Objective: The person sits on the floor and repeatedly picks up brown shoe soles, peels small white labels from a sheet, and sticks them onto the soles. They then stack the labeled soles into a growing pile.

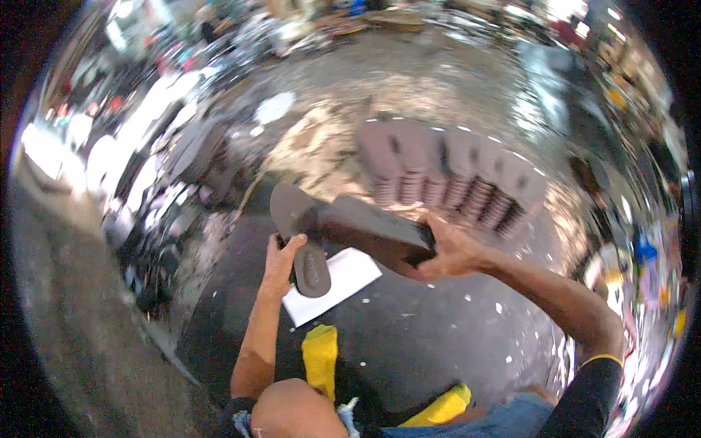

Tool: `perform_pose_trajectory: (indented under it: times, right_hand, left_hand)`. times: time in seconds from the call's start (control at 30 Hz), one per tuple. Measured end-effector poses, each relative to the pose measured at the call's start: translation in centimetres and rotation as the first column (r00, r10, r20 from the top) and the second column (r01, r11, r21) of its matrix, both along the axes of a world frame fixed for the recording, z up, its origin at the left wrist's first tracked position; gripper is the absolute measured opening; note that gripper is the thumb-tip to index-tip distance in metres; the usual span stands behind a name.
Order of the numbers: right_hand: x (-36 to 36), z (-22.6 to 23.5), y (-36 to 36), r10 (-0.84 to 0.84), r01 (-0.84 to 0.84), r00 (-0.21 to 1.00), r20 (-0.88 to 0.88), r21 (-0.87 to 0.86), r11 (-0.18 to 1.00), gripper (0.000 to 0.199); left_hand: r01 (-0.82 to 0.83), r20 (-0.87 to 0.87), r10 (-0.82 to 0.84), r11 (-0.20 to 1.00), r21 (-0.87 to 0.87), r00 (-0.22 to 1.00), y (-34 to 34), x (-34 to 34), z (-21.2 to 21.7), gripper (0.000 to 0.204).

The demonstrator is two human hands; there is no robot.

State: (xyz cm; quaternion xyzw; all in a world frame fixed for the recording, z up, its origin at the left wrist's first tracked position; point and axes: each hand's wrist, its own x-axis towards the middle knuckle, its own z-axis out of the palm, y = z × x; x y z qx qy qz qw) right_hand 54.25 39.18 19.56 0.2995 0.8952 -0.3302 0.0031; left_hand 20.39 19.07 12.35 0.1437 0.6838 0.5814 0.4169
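Left of centre in the frame, the left hand (280, 254) is clamped on a dark sole (309, 257), thumb across its narrow waist. This grip probably lets the long sole pivot if the thumb pressure drops; the likely cause is the short contact area. The sole is thin, matte and rounded at both ends, with an oval imprint on its lower part.

Below centre, a white sheet (359, 270) lies flat, smooth and straight-edged, partly beneath the sole. A dropped part could mark it.

At centre, a long brown block (372, 232) extends between the hands. Blur prevents confirming whether it is one piece or many layers; if layered, it could fan apart, since only its right end is visibly gripped. Whether its left end touches the sole cannot be determined.

Right of centre, the right hand (451, 252) is clamped on that end, fingers spread around it.

Toward the upper right, brown stacks (467, 171) stand close together, with ridged, layered sides; a swinging block could topple them.
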Motion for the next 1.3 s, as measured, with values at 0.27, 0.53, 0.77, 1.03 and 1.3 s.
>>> perform_pose_trajectory:
  times: [0.27,0.53,0.77,1.03,1.3]
  right_hand:
    - [27.3,-3.2,-7.9,0.095,-0.121,0.987,0.127,0.21,0.97,0.083]
    - [29.6,-15.4,-19.5,-0.929,0.84,0.286,-0.234,-0.406,0.361,0.078]
    - [26.5,-15.3,-22.8,-0.894,0.855,0.433,-0.12,-0.262,0.449,0.105]
    - [24.3,-13.6,-24.8,-0.857,0.925,0.261,-0.445,-0.138,0.354,0.101]
    - [23.2,-11.5,-24.0,-0.962,0.97,0.24,-0.127,-0.009,0.244,0.066]
  left_hand:
    - [0.661,-0.602,-0.783,0.537,-0.524,0.157,8.1,28.4,0.3,0.094]
    - [0.887,-0.527,-0.849,0.271,-0.375,0.037,6.0,34.4,-9.9,0.123]
    - [0.978,-0.619,-0.785,0.145,-0.151,0.021,7.6,33.0,-9.8,0.112]
    - [0.945,-0.702,-0.634,0.247,0.215,0.325,5.5,32.4,-6.0,0.106]
    - [0.955,-0.44,-0.891,0.217,-0.201,0.11,3.3,33.6,-11.0,0.108]
